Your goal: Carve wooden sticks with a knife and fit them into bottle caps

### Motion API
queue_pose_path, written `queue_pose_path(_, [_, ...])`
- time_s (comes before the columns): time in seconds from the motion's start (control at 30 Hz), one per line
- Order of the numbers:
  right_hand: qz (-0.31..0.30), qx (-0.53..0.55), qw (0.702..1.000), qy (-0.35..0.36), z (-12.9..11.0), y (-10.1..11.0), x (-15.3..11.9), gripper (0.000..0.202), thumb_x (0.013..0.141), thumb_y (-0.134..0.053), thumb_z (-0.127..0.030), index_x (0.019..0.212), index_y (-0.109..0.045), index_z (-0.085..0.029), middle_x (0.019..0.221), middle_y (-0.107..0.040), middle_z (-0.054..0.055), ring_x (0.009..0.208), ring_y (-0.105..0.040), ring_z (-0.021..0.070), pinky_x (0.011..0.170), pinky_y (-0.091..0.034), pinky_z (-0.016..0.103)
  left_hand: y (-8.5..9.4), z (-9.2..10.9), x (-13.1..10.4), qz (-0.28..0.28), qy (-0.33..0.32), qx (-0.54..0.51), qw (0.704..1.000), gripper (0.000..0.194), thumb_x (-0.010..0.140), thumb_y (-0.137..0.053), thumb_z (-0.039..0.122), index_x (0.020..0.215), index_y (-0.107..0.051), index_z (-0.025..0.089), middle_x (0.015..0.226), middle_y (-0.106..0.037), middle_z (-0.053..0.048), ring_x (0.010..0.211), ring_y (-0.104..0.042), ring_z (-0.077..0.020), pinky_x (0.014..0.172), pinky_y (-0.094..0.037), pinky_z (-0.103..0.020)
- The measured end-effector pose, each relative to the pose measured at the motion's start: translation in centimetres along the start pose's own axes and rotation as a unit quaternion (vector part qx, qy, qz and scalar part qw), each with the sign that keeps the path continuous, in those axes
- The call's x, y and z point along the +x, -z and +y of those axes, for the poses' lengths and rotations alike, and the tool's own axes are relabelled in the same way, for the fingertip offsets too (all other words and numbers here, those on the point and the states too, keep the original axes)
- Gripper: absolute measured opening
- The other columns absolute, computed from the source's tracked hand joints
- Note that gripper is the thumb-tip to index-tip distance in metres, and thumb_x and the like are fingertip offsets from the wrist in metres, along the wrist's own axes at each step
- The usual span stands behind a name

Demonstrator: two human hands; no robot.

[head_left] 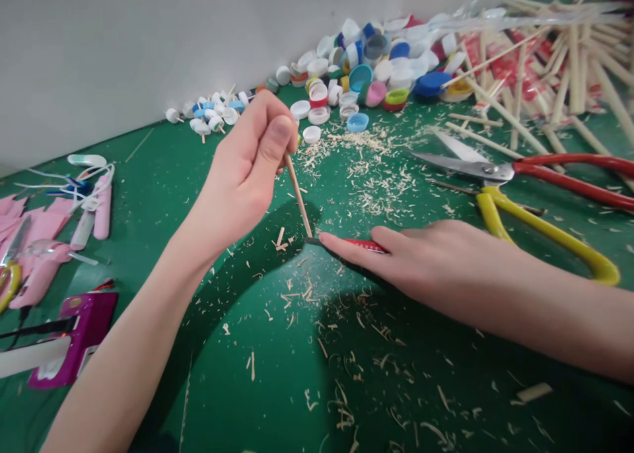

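Note:
My left hand [260, 156] is closed round the top of a thin wooden stick [299, 195], which slants down to the green table. The stick's lower end meets the dark blade tip of a red-handled knife [365, 245]. My right hand [421, 258] grips that knife low over the table, palm down, with the index finger stretched along it towards the blade. Pale wood shavings [379, 182] lie scattered around both hands. A few short stick pieces [281, 240] rest just left of the blade.
Bottle caps [360, 78] are heaped at the back, beside bundled wooden sticks [574, 76]. Red-handled scissors [488, 169] and a yellow-handled tool [549, 232] lie at right. At left are a purple device [94, 321], pink pieces [49, 222] and pink glue guns [42, 275].

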State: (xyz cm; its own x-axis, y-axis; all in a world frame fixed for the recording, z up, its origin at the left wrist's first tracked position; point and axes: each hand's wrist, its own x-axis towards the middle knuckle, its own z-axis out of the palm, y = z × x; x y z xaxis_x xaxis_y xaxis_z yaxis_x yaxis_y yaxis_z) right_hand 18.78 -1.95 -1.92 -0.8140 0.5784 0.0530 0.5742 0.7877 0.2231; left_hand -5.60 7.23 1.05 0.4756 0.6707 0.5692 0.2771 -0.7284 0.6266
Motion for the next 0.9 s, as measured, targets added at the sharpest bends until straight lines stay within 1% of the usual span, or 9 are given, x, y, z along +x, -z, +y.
queue_pose_path(0.13, [0.003, -0.01, 1.0, -0.005, 0.0, 0.1, -0.1, 0.082, 0.083, -0.041, 0.003, 0.16, -0.025, -0.021, 0.07, -0.045, -0.004, 0.049, -0.018, 0.0107, 0.051, -0.013, 0.032, -0.1, 0.3, -0.2, 0.003, 0.0, -0.003, 1.0, 0.029, 0.103, -0.039, 0.042, 0.083, -0.051, 0.024, 0.074, -0.046, 0.0, 0.062, -0.04, -0.0104, 0.059, -0.042, -0.028])
queue_pose_path(0.27, [0.046, -0.051, 0.997, -0.041, 0.6, 0.1, 0.1, 0.087, 0.085, -0.036, 0.002, 0.163, -0.009, -0.026, 0.072, -0.046, -0.004, 0.049, -0.017, 0.0123, 0.052, -0.012, 0.033, -0.2, 0.6, -0.2, 0.005, 0.004, 0.003, 1.0, 0.028, 0.103, -0.04, 0.041, 0.084, -0.051, 0.024, 0.076, -0.047, 0.0, 0.061, -0.04, -0.0106, 0.061, -0.041, -0.03])
queue_pose_path(0.33, [0.067, -0.05, 0.995, -0.048, 0.7, -0.1, 0.2, 0.09, 0.083, -0.036, 0.001, 0.163, -0.005, -0.025, 0.072, -0.047, -0.004, 0.05, -0.015, 0.0125, 0.051, -0.012, 0.032, -0.2, 0.6, -0.2, 0.0, 0.007, 0.008, 1.0, 0.027, 0.103, -0.04, 0.039, 0.084, -0.052, 0.024, 0.076, -0.047, 0.0, 0.061, -0.04, -0.0108, 0.062, -0.041, -0.03])
queue_pose_path(0.4, [0.057, -0.029, 0.997, -0.033, 0.5, -0.4, 0.2, 0.088, 0.083, -0.038, 0.001, 0.163, -0.011, -0.025, 0.072, -0.047, -0.004, 0.049, -0.015, 0.012, 0.05, -0.012, 0.032, -0.1, 0.7, -0.2, -0.004, 0.009, 0.012, 1.0, 0.027, 0.103, -0.039, 0.039, 0.085, -0.052, 0.024, 0.077, -0.047, -0.001, 0.063, -0.041, -0.011, 0.062, -0.04, -0.031])
queue_pose_path(0.53, [0.0, 0.017, 1.0, -0.001, 0.2, -0.4, 0.1, 0.08, 0.085, -0.038, 0.002, 0.16, -0.026, -0.022, 0.073, -0.048, -0.003, 0.05, -0.02, 0.0112, 0.051, -0.015, 0.032, -0.1, 0.8, -0.1, -0.005, -0.006, 0.003, 1.0, 0.028, 0.104, -0.038, 0.038, 0.085, -0.052, 0.023, 0.077, -0.047, -0.001, 0.061, -0.04, -0.0105, 0.062, -0.04, -0.03])
queue_pose_path(0.7, [0.065, -0.03, 0.996, -0.046, 0.8, 0.2, 0.2, 0.089, 0.084, -0.033, 0.0, 0.164, -0.004, -0.026, 0.072, -0.046, -0.003, 0.05, -0.015, 0.0126, 0.051, -0.012, 0.032, -0.2, 0.6, -0.1, -0.007, -0.015, -0.001, 1.0, 0.027, 0.104, -0.038, 0.037, 0.085, -0.051, 0.022, 0.076, -0.047, 0.0, 0.06, -0.038, -0.0092, 0.064, -0.042, -0.028])
queue_pose_path(0.73, [0.064, -0.033, 0.996, -0.042, 0.9, 0.2, 0.2, 0.089, 0.085, -0.034, -0.001, 0.164, -0.003, -0.026, 0.072, -0.045, -0.003, 0.05, -0.014, 0.0123, 0.05, -0.011, 0.032, -0.2, 0.6, -0.1, -0.007, -0.012, 0.002, 1.0, 0.027, 0.104, -0.038, 0.037, 0.085, -0.051, 0.022, 0.076, -0.047, 0.0, 0.06, -0.039, -0.0089, 0.064, -0.041, -0.028])
queue_pose_path(0.83, [0.012, -0.006, 1.0, -0.001, 0.9, 0.1, 0.4, 0.082, 0.087, -0.036, 0.0, 0.162, -0.015, -0.023, 0.073, -0.046, -0.004, 0.051, -0.015, 0.0109, 0.05, -0.013, 0.031, -0.1, 0.5, -0.1, -0.01, -0.001, 0.008, 1.0, 0.027, 0.104, -0.038, 0.037, 0.086, -0.052, 0.023, 0.076, -0.047, 0.0, 0.061, -0.04, -0.0091, 0.063, -0.04, -0.028])
queue_pose_path(0.9, [0.009, -0.001, 1.0, 0.0, 0.9, 0.1, 0.4, 0.082, 0.087, -0.036, 0.001, 0.163, -0.014, -0.023, 0.075, -0.049, -0.003, 0.051, -0.018, 0.0107, 0.051, -0.014, 0.031, -0.1, 0.7, -0.2, -0.012, 0.002, 0.011, 1.0, 0.027, 0.104, -0.037, 0.037, 0.087, -0.053, 0.023, 0.077, -0.048, 0.0, 0.062, -0.041, -0.0091, 0.063, -0.041, -0.029])
